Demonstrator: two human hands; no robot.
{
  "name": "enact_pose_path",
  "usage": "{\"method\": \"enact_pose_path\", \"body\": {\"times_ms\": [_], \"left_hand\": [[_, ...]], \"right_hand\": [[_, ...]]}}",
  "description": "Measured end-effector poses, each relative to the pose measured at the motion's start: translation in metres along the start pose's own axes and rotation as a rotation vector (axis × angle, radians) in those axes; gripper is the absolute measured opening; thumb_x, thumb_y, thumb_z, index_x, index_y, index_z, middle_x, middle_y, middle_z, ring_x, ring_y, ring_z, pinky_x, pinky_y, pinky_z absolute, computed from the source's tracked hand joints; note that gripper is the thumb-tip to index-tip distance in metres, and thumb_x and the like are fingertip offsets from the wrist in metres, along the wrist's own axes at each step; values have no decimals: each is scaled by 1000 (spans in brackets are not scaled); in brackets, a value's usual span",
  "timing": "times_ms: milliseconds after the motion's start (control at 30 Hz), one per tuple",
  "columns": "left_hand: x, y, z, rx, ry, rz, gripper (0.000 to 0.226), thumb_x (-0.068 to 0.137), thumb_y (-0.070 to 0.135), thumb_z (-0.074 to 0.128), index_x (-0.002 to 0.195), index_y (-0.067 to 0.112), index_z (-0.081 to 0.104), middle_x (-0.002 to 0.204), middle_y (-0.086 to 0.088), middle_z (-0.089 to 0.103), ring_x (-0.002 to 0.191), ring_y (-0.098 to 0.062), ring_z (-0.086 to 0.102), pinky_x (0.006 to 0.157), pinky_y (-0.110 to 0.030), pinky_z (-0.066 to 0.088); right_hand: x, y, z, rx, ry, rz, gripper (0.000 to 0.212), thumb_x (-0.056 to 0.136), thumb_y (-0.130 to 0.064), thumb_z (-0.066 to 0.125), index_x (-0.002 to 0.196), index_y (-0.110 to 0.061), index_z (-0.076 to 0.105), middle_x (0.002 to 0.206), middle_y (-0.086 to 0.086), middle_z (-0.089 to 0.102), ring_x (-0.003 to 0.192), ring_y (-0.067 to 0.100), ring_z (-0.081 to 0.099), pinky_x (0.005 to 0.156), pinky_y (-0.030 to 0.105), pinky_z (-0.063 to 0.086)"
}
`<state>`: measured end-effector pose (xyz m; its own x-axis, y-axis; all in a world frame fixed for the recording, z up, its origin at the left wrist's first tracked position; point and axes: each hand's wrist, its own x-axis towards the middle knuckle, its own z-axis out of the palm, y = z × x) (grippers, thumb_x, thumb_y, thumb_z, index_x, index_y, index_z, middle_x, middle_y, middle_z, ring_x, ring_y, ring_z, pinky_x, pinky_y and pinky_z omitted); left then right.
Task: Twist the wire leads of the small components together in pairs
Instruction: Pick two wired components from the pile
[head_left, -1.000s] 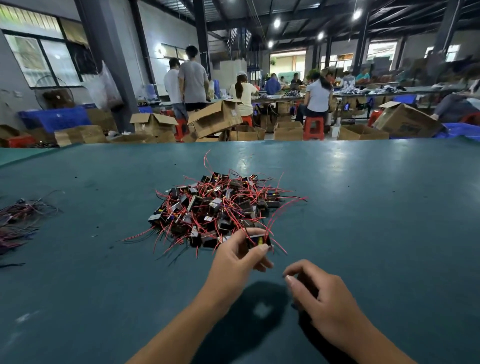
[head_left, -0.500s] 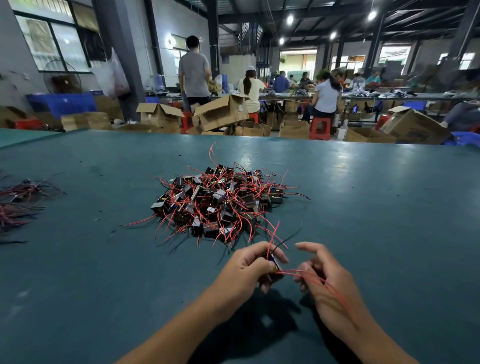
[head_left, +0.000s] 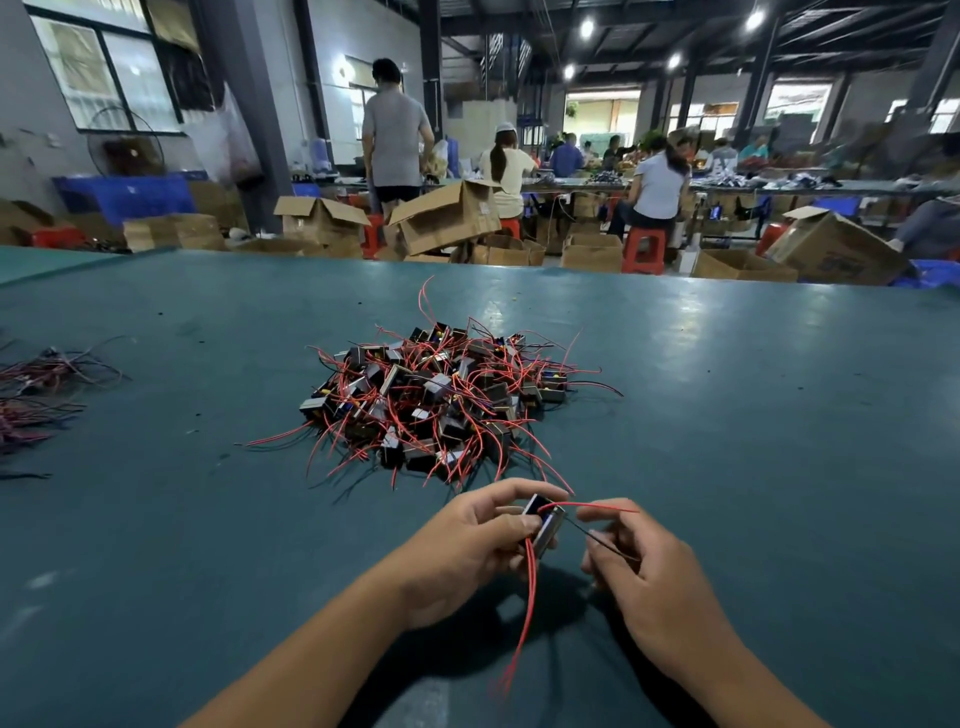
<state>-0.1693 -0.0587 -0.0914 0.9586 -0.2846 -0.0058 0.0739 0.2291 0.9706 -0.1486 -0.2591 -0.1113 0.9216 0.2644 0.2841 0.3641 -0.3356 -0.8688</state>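
Behind both hands (head_left: 561, 545) gripping a component (head_left: 543, 522), the component pile (head_left: 441, 400) sits.

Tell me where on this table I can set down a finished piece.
Bare green table lies right of the component pile, and between the pile and the wire bundle at the left edge. Crowded: the pile and just before it, where both hands work.

Left hand (head_left: 470, 545) fingers curled, gripping; right hand (head_left: 636, 566) fingers pinching; both forearms angled inward, hands close together.

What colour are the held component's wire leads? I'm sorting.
Red wire leads and one thin black lead, head view.
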Motion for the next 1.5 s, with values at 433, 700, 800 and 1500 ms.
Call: {"method": "enact_pose_path", "body": {"times_ms": [433, 700, 800, 1500], "left_hand": [[1, -1, -15, -182, -133, 28, 38, 94, 5, 58, 132, 0, 58, 105, -14, 67, 83, -23, 68, 76, -31, 58], [-1, -1, -24, -136, -3, 150, 31, 93, 13, 62, 123, 12, 68, 94, -14, 68, 73, -19, 65, 70, -30, 56], [-1, -1, -25, -97, -1, 156, 32, 93, 14, 63, 125, 13, 66, 94, -14, 68, 73, -20, 64, 70, -29, 56], [3, 5, -19, 16, 96, -17, 16, 92, 4, 60, 108, 3, 63, 92, -14, 72, 73, -16, 65, 65, -22, 52]], "right_hand": [[183, -22, 34, -434, -95, -75, 6, 92, -20, 61, 90, -21, 68, 83, -5, 66, 82, 16, 61, 71, 25, 39], [208, -5, 55, -629, -246, -49, 19, 91, -36, 67, 88, -18, 70, 92, 4, 73, 80, 17, 60, 71, 27, 43], [206, -4, 51, -610, -166, -32, 19, 96, -34, 59, 85, -19, 60, 88, 3, 69, 82, 20, 61, 70, 30, 41], [79, -37, -71, 447, 210, 282, 8, 99, -15, 57, 96, -8, 59, 75, 12, 71, 57, 21, 67, 50, 26, 56]]}}
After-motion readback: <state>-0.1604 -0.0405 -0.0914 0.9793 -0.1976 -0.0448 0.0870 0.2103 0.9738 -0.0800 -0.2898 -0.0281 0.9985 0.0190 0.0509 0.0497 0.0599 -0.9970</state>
